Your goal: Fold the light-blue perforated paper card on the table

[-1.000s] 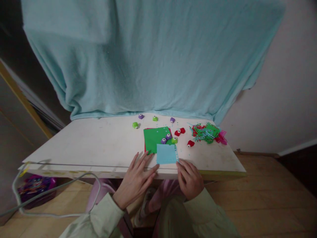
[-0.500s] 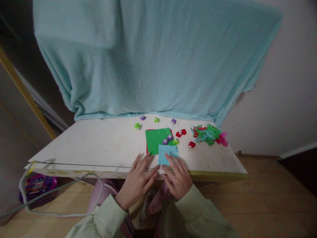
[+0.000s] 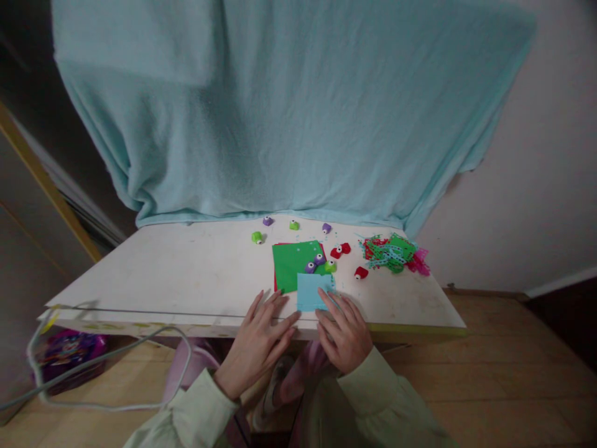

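A light blue paper square (image 3: 311, 289) lies near the front edge of the white table (image 3: 186, 267). My right hand (image 3: 345, 333) rests flat with its fingertips on the paper's lower right part. My left hand (image 3: 256, 339) lies flat on the table just left of the paper, fingers spread, fingertips near a green paper sheet (image 3: 293, 264). Neither hand grips anything. Small purple and green punches (image 3: 319, 264) sit on the green sheet just beyond the blue paper.
Red punches (image 3: 340, 250) and a pile of cut paper scraps (image 3: 392, 252) lie to the right. More small punches (image 3: 257, 237) sit near the hanging teal cloth (image 3: 280, 112). A grey cable (image 3: 107, 354) loops off the table's left front.
My right hand moved from the paper's right corner onto the blue paper, then slid slightly right. The left hand stayed in place.
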Demonstrator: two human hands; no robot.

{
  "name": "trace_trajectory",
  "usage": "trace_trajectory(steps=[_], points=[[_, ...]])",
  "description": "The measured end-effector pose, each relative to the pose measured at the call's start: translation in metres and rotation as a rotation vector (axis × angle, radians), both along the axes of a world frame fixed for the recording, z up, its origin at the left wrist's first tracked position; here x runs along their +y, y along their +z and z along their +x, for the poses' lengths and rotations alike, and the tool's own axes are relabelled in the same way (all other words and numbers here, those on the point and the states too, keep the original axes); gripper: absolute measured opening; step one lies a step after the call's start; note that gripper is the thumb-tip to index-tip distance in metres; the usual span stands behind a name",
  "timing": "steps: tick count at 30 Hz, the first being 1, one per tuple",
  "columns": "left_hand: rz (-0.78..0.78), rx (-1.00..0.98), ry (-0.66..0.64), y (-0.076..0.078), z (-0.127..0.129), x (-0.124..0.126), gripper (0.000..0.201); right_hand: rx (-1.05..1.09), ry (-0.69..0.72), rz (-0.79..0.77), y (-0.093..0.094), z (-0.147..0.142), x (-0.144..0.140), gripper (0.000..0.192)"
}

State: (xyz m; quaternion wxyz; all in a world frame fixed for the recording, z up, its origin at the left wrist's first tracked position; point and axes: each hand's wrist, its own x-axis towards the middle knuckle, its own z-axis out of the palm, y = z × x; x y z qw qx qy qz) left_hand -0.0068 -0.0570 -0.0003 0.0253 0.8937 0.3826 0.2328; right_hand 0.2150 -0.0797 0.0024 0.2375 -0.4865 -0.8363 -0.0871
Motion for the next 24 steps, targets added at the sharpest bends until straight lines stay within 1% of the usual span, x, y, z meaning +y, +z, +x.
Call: trace_trajectory(steps=[7,11,14,17,21,24], points=[[-0.002,0.017,-0.005,-0.001,-0.001,0.001,0.034,-0.067,0.018,0.051,-0.007,0.034,0.002,0.025],[0.005,-0.001,-0.003,0.005,0.002,-0.001,0.032,-0.083,0.029,0.068,-0.010,0.048,0.002,0.028],[-0.010,-0.018,0.004,0.013,0.014,-0.003,0.031,-0.071,0.058,0.066,-0.013,0.051,0.002,0.032],[-0.011,-0.018,-0.025,0.018,0.033,-0.001,0.036,-0.057,0.075,0.058,-0.015,0.051,0.002,0.033],[0.011,-0.012,-0.086,0.019,0.053,0.005,0.036,-0.047,0.059,0.055,-0.014,0.050,0.000,0.034],[0.014,-0.014,-0.087,0.019,0.054,0.006,0.034,-0.025,0.039,0.048,-0.014,0.048,-0.001,0.034]])
